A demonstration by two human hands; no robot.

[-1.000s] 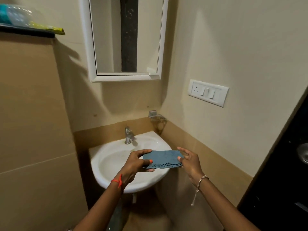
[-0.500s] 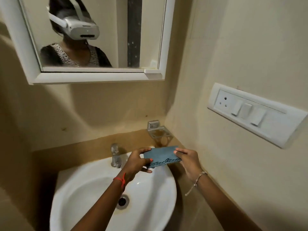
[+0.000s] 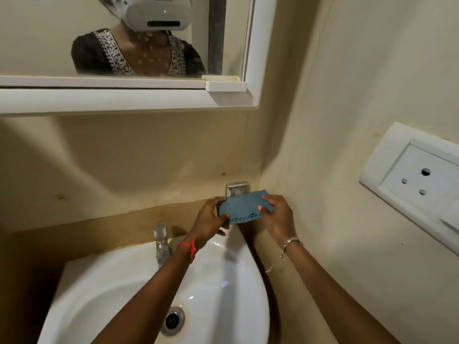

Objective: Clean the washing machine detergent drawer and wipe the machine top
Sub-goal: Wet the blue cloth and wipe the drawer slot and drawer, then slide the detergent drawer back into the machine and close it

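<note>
Blue cloth (image 3: 238, 208) is stretched between your fingers, left hand (image 3: 208, 219) pinching one end and right hand (image 3: 278, 216) pinching the other, just in front of the metal soap holder (image 3: 236, 188). To wet it well, I'd bring it down under the tap (image 3: 161, 242) just left of your left fingers, grip with one hand and turn with the other, then wring it before heading for the washing machine, which isn't in view. Below your wrists the basin (image 3: 223, 281) shows only its drain (image 3: 173, 320), and the cloth hides whatever the soap holder carries

White basin (image 3: 99, 294), chrome tap (image 3: 161, 244), framed mirror (image 3: 124, 98), wall socket (image 3: 419, 182)
</note>
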